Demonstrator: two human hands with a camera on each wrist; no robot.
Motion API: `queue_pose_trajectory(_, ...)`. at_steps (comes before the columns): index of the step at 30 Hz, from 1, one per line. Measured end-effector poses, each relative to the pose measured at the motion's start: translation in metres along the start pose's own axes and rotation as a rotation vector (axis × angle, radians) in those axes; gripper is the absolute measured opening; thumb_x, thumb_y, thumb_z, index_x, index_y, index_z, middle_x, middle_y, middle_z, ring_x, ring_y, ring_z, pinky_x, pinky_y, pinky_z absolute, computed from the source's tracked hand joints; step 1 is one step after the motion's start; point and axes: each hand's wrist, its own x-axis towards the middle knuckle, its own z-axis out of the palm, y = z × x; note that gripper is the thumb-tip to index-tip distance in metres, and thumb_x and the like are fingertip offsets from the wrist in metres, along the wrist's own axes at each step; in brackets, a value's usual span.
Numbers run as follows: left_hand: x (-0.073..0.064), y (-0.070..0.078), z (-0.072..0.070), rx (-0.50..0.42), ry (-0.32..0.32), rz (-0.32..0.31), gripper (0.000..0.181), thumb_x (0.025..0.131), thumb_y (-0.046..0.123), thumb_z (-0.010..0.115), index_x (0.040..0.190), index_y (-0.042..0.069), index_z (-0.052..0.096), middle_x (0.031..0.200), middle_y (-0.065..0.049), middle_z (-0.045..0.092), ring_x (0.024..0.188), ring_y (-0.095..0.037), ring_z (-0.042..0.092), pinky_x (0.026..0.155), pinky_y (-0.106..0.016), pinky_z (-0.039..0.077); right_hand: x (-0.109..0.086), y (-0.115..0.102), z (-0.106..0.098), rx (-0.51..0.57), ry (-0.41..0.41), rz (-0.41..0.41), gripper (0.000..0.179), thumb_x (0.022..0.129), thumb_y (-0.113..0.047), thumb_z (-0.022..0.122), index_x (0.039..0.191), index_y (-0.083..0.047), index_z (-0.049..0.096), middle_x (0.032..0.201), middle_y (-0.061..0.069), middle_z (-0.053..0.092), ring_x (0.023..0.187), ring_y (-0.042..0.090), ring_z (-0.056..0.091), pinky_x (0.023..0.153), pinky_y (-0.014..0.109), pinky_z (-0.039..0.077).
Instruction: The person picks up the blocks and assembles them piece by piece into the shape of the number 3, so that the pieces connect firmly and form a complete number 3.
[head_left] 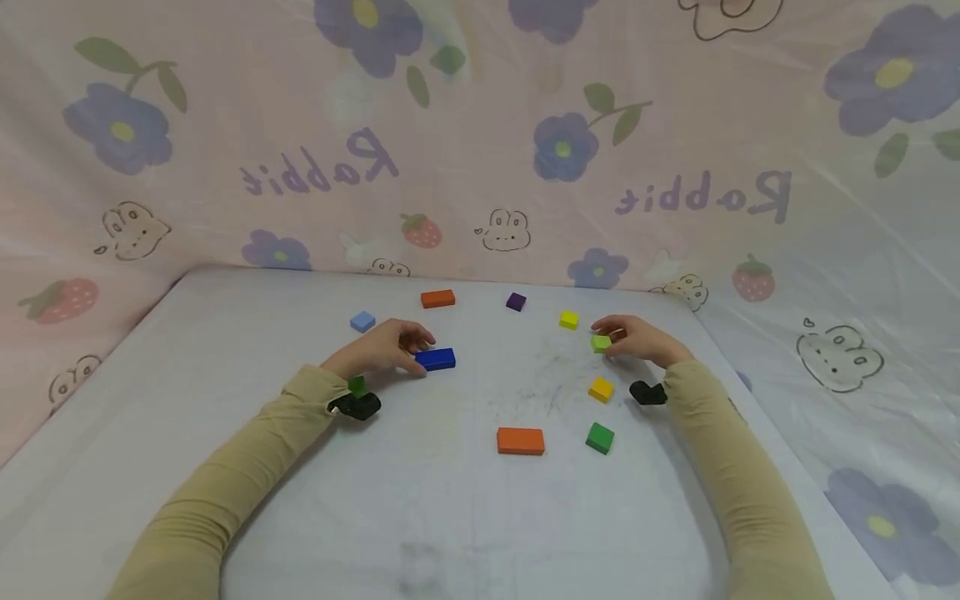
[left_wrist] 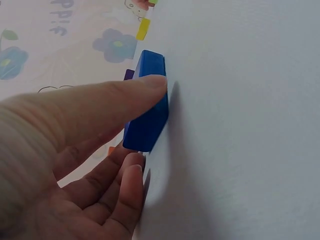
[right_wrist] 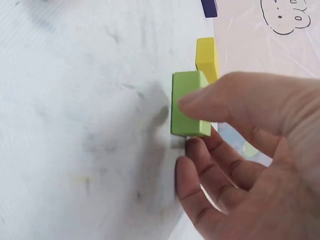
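My left hand pinches a dark blue rectangular block between thumb and fingers. In the left wrist view the thumb lies across the broad face of the blue block, and the other fingers curl behind and below it. On the right side, my right hand grips a small light green block. The right wrist view has the thumb pressed on the front of the light green block, with fingertips partly hidden behind it. Whether either block touches the table is hard to tell.
Around the hands on the white table lie orange blocks, a purple block, yellow blocks, a green block and a light blue block. A dark green block shows beside the left wrist. Printed cloth hangs behind.
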Motion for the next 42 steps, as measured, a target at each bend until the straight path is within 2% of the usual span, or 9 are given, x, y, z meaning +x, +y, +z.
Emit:
queue_pose_trajectory(8,0.001,0.0,0.003,0.019,0.004,-0.007,0.047,0.072,0.004,0.083,0.114,0.002,0.063,0.103,-0.008,0.063,0.09,-0.022,0.053,0.081,-0.03,0.045,0.001,0.0,0.002,-0.04,0.013,0.027,0.048,0.087,-0.001,0.063,0.132,0.001,0.049,0.131,0.024,0.047,0.117,0.039,0.042,0.102,0.054,0.032)
queue_pose_trajectory(13,0.001,0.0,0.003,0.011,0.011,0.004,0.044,0.072,0.004,0.082,0.112,0.002,0.064,0.102,-0.008,0.063,0.089,-0.022,0.052,0.08,-0.031,0.045,0.002,0.001,0.003,-0.059,0.022,0.01,0.046,0.086,0.0,0.063,0.13,0.002,0.05,0.13,0.024,0.048,0.116,0.039,0.043,0.102,0.054,0.031)
queue_pose_trajectory(21,0.001,0.003,0.002,0.007,0.018,-0.014,0.039,0.074,0.004,0.081,0.111,0.003,0.067,0.106,-0.008,0.065,0.09,-0.022,0.052,0.082,-0.032,0.044,0.001,-0.007,0.003,-0.101,0.031,-0.012,0.041,0.086,0.002,0.062,0.126,0.004,0.052,0.127,0.025,0.049,0.114,0.04,0.044,0.101,0.054,0.032)
queue_pose_trajectory(36,0.001,-0.001,0.003,0.049,0.027,0.003,0.036,0.076,0.006,0.08,0.11,0.004,0.068,0.103,-0.005,0.067,0.089,-0.021,0.055,0.081,-0.031,0.047,0.001,-0.011,0.002,-0.099,0.029,-0.008,0.037,0.086,-0.003,0.067,0.121,0.003,0.055,0.121,0.023,0.053,0.109,0.037,0.048,0.095,0.048,0.037)
queue_pose_trajectory(42,0.001,0.0,0.001,0.029,0.033,-0.042,0.038,0.077,0.008,0.08,0.112,0.006,0.068,0.107,-0.005,0.066,0.093,-0.022,0.056,0.085,-0.034,0.047,0.005,-0.015,0.0,-0.112,0.046,-0.002,0.036,0.085,-0.002,0.066,0.119,0.001,0.056,0.12,0.02,0.053,0.109,0.037,0.047,0.096,0.05,0.037)
